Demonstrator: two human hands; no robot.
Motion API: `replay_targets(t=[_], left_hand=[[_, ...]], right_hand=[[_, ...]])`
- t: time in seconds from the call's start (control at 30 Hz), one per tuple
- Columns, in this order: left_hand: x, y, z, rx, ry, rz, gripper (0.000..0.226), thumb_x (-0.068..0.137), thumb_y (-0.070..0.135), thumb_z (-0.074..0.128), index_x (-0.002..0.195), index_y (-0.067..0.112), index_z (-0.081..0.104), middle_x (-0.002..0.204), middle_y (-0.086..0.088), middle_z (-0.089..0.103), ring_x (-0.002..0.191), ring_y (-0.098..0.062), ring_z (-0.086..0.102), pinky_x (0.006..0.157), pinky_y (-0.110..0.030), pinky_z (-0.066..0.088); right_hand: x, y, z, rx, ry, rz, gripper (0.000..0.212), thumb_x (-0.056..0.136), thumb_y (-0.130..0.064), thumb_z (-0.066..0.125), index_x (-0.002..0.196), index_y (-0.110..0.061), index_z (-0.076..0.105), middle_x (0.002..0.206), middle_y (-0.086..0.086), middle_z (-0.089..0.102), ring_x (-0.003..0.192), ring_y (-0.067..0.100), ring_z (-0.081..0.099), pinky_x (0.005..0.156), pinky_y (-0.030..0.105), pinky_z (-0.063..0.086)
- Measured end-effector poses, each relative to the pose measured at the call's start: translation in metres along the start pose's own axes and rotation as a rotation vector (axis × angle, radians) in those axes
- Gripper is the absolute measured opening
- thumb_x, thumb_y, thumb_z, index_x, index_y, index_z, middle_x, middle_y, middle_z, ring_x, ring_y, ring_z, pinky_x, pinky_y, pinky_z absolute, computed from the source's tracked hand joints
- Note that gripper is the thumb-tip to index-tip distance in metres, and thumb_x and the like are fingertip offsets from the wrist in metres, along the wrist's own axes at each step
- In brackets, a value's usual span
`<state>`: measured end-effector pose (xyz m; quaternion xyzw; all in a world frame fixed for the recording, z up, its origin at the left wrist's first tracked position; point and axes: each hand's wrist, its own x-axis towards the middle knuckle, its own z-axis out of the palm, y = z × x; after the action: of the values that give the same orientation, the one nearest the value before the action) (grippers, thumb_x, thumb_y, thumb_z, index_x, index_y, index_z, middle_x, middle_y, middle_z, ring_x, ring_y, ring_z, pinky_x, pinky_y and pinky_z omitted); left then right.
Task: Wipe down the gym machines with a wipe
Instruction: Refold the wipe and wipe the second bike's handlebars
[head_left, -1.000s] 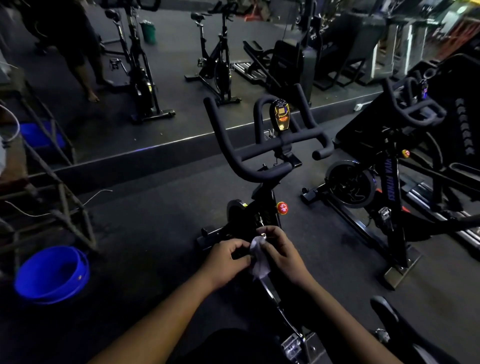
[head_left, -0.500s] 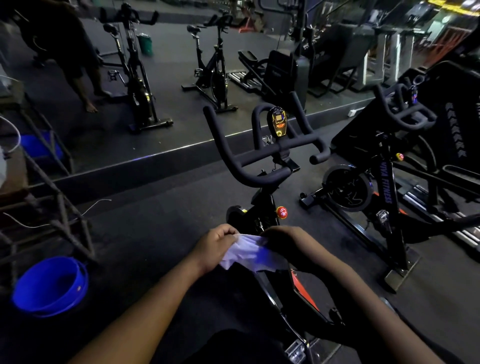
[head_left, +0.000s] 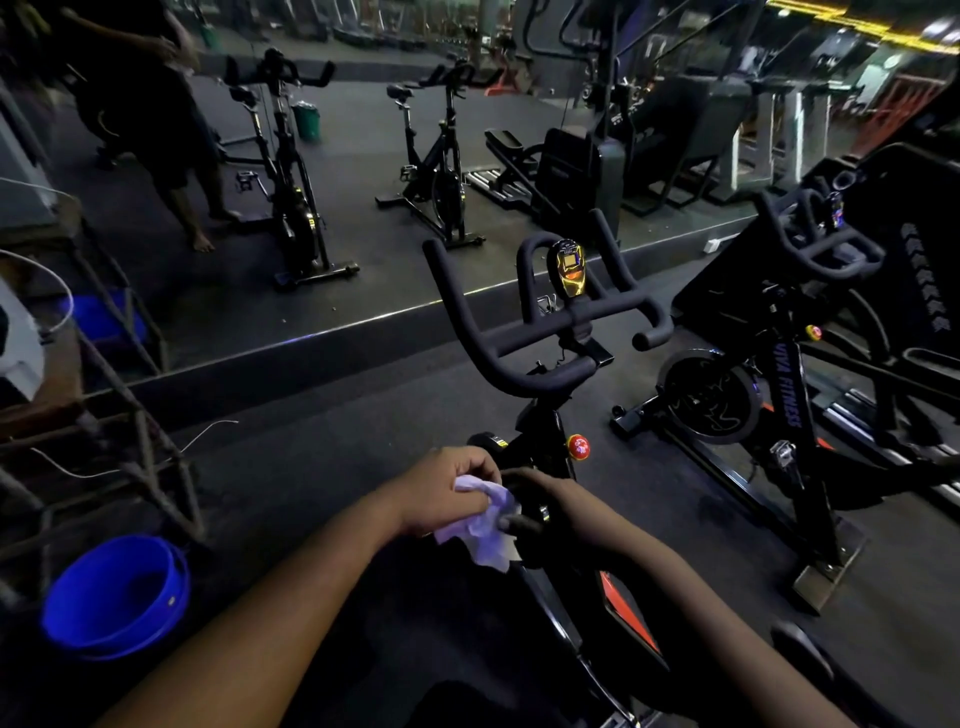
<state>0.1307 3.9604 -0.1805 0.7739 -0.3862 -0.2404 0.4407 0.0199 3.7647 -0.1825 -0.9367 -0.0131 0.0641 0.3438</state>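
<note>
A black spin bike stands right in front of me, with curved handlebars, a yellow console and a red knob. My left hand is closed on a crumpled white wipe, which hangs down over the bike's frame. My right hand is dark and pressed against the wipe's right side at the frame; its fingers are hard to make out.
A blue bucket sits on the floor at lower left beside a metal rack. A second spin bike stands to the right. Ahead is a mirror wall showing other bikes and a person's reflection.
The wipe was stretched flat between both hands; now it is bunched in my left hand. The view has tilted slightly upward.
</note>
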Motion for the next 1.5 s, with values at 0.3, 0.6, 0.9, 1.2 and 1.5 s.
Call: replay_targets(t=[0.3, 0.6, 0.9, 1.2, 1.5], left_hand=[[-0.013, -0.03, 0.012, -0.781, 0.327, -0.283, 0.08, 0.072, 0.084, 0.063, 0.099, 0.009, 0.07, 0.084, -0.008, 0.07, 0.074, -0.018, 0.062, 0.065, -0.028, 0.05], [-0.003, -0.022, 0.038, -0.839, 0.249, -0.276, 0.02, 0.097, 0.013, 0.065, 0.112, 0.001, 0.067, 0.104, -0.015, 0.076, 0.091, -0.021, 0.072, 0.076, -0.027, 0.057], [0.038, -0.009, -0.005, -0.643, 0.459, -0.063, 0.026, 0.084, -0.002, 0.078, 0.105, 0.011, 0.071, 0.098, -0.001, 0.078, 0.089, -0.015, 0.072, 0.079, -0.028, 0.057], [0.091, -0.018, -0.027, -0.542, 0.381, -0.061, 0.021, 0.073, 0.002, 0.063, 0.076, 0.018, 0.077, 0.084, -0.003, 0.074, 0.078, -0.014, 0.065, 0.071, -0.025, 0.053], [0.181, -0.021, -0.022, -0.259, 0.342, -0.055, 0.019, 0.088, 0.002, 0.065, 0.089, 0.019, 0.072, 0.089, 0.009, 0.072, 0.083, -0.005, 0.066, 0.079, -0.023, 0.052]], right_hand=[[0.008, -0.004, 0.022, 0.651, 0.205, 0.12, 0.008, 0.095, -0.011, 0.068, 0.091, -0.018, 0.07, 0.079, -0.009, 0.068, 0.074, 0.004, 0.059, 0.066, 0.02, 0.046], [0.026, -0.002, 0.03, 0.874, 0.264, 0.209, 0.015, 0.096, -0.022, 0.064, 0.093, -0.008, 0.07, 0.08, -0.002, 0.068, 0.075, 0.01, 0.058, 0.067, 0.02, 0.046], [0.058, -0.001, -0.013, 0.917, 0.331, 0.026, 0.009, 0.09, -0.011, 0.072, 0.098, -0.013, 0.075, 0.095, 0.01, 0.074, 0.086, 0.016, 0.066, 0.076, 0.026, 0.053], [0.096, 0.032, -0.047, 1.02, 0.345, 0.132, 0.033, 0.093, 0.009, 0.048, 0.093, -0.007, 0.077, 0.09, 0.008, 0.076, 0.079, 0.014, 0.066, 0.07, 0.021, 0.051], [0.139, 0.104, -0.057, 1.004, 0.243, 0.188, 0.041, 0.08, -0.033, 0.084, 0.113, -0.014, 0.07, 0.107, 0.008, 0.076, 0.101, 0.023, 0.069, 0.086, 0.033, 0.056]])
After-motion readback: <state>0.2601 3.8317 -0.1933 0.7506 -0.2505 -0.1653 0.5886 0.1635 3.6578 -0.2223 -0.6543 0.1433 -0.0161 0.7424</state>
